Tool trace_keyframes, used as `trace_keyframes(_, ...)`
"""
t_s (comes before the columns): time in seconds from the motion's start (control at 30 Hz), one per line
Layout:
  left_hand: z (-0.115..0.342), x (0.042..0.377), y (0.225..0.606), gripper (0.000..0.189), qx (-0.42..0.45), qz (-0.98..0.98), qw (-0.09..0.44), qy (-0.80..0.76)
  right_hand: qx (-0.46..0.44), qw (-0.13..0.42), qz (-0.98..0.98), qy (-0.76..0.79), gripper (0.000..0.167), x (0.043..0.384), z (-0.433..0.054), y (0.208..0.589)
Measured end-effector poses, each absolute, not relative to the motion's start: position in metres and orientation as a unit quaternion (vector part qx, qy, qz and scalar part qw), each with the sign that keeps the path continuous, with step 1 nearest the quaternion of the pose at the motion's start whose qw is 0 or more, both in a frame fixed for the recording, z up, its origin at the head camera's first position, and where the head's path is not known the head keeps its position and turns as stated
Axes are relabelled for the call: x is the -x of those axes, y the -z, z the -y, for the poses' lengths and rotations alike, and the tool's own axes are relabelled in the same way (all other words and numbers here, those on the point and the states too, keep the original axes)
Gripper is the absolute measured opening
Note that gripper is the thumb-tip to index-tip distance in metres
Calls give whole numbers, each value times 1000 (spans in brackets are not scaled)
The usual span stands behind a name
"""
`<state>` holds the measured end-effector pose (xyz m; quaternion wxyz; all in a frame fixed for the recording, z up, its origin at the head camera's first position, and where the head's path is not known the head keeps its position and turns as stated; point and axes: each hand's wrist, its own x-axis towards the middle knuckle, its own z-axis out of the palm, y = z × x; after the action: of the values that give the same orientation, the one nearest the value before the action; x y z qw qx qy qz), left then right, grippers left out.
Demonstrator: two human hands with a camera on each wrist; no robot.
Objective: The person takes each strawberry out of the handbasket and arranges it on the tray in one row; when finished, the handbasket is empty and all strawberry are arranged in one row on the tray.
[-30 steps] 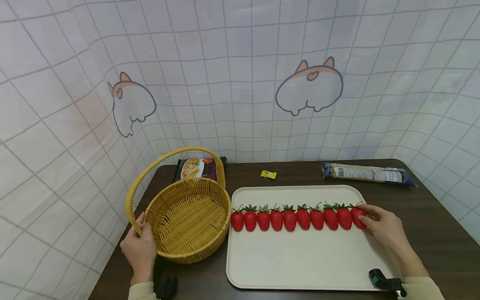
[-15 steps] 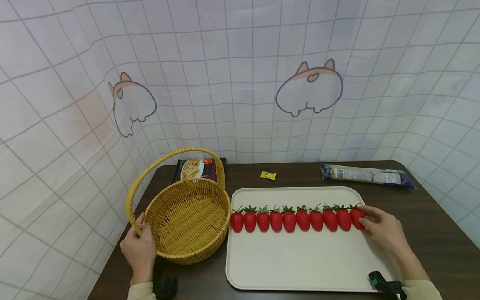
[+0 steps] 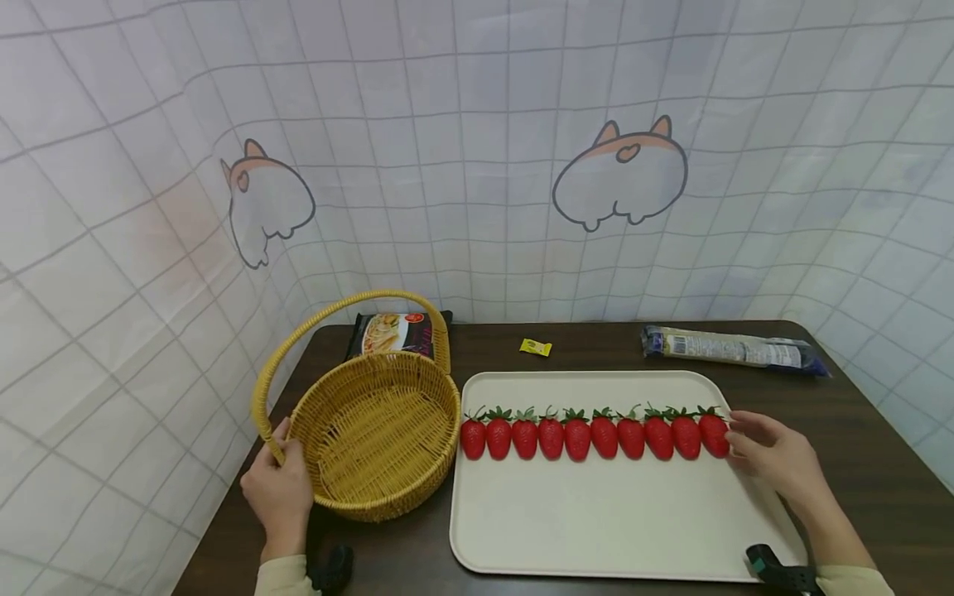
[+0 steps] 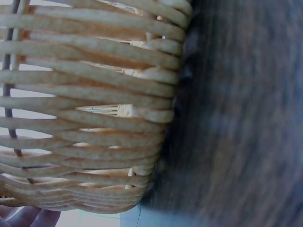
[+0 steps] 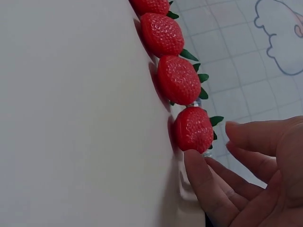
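In the head view my left hand grips the yellow wicker basket at the left foot of its arched handle. The left wrist view shows the woven basket wall close up, with a few fingertips at its lower edge. Several red strawberries with green leaves lie side by side across the white tray. My right hand is at the row's right end, fingers spread beside the last strawberry. In the right wrist view the thumb tip sits just below that strawberry.
Behind the basket lies a dark food packet. A small yellow wrapped candy is at the table's back. To its right is a long clear-and-blue packet. A white grid-patterned curtain surrounds the dark wooden table.
My right hand has let go of the last strawberry and drawn slightly right, its fingers parting. The strawberry stays in the row. My left hand keeps its hold on the basket.
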<state>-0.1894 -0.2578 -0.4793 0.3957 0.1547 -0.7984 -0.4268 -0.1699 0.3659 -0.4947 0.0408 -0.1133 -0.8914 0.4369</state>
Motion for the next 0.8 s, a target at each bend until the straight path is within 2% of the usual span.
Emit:
trace_keyframes(0.2,256,192,476,16,-159,786,424,421,100,69,881,-457,54,165,-374,483)
trace_keyframes(0.3,253,187,465,26,-164,769,430,444,81,90,882,-456,52,165,-379,471)
trace_keyframes(0.4,245,179,443,40,-133,738,466,470,65,96,884,-453,53,166,-384,456)
trace_keyframes(0.57,213,165,379,46,-15,652,592,474,28,99,900,-424,52,175,-380,425)
trace_keyframes(0.63,194,161,350,43,38,615,626,478,6,101,907,-409,49,182,-371,412)
trace_keyframes(0.73,166,161,317,38,113,593,638,479,-31,103,918,-381,46,191,-351,391)
trace_keyframes(0.8,153,167,306,35,170,614,603,480,-51,105,924,-363,43,199,-334,377)
